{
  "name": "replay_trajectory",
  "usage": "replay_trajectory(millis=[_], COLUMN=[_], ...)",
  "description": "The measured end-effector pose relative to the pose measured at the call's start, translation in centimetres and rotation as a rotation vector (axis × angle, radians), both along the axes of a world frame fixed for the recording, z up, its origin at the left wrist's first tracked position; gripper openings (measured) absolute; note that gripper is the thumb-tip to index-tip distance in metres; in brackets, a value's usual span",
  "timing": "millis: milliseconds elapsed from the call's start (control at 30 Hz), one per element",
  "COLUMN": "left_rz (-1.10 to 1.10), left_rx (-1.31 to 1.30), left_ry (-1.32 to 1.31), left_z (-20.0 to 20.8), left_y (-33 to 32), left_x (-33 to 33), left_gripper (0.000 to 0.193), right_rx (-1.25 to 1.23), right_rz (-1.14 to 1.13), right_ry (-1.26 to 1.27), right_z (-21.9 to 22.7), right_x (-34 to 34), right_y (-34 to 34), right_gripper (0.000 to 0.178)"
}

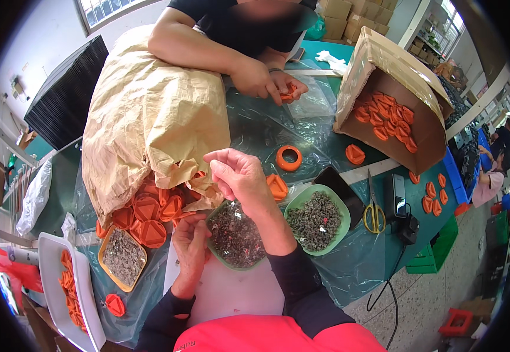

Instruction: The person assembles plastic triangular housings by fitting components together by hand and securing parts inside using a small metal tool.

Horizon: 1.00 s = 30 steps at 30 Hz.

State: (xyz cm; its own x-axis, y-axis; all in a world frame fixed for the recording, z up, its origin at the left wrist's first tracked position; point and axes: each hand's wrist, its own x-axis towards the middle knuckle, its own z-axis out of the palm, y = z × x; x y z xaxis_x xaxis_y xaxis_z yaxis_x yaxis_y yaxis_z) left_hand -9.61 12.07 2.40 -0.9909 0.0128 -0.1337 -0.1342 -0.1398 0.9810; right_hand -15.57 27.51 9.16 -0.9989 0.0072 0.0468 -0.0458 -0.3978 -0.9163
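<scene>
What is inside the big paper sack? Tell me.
Orange pieces show at the open mouth of the paper sack, some spilling out. Whatever lies deeper inside is covered by the brown paper.

Sack [161, 111] left of carton [404, 61], parts [387, 120] inside carton; scissors [374, 212] right of bowls [344, 217].

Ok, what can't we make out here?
All head view:
Left hand: its curled fingers hide whether it grips anything.
Right hand: anything at its fingertips is too small to tell.
Paper bag: its own side hides most of the inside.
Left green bowl: right forearm covers part of it.
Co-worker: head cut off by the top edge.
</scene>
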Motion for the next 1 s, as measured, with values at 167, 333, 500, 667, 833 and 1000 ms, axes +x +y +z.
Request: replay_trajectory(millis=[167,333,500,667,833,1000], left_rz=[0.002,-0.007,-0.001,-0.001,-0.004,-0.013], left_rx=[0.003,0.014,-0.002,0.009,0.019,0.013], left_ry=[0.014,0.025,0.022,0.039,0.041,0.057], left_z=[-0.3,0.0,0.1,-0.4,-0.5,-0.8], left_y=[-0.1,0.1,0.0,0.0,0.0,-0.3], left_x=[-0.1,0.0,0.0,-0.1,-0.1,-0.3], left_gripper=[0.012,0.012,0.012,0.012,0.012,0.013], right_rx=[0.035,0.033,0.005,0.004,0.003,0.027], right_rz=[0.018,0.030,0.042,0.048,0.041,0.036], right_ry=[0.015,0.006,0.010,0.003,0.007,0.008], right_z=[-0.3,-0.1,-0.1,-0.3,-0.2,-0.1], right_x=[-0.1,0.0,0.1,0.0,0.0,-0.1], right_y=[-0.2,0.0,-0.2,-0.2,-0.1,-0.2], right_gripper=[0.016,0.016,0.016,0.016,0.016,0.016])
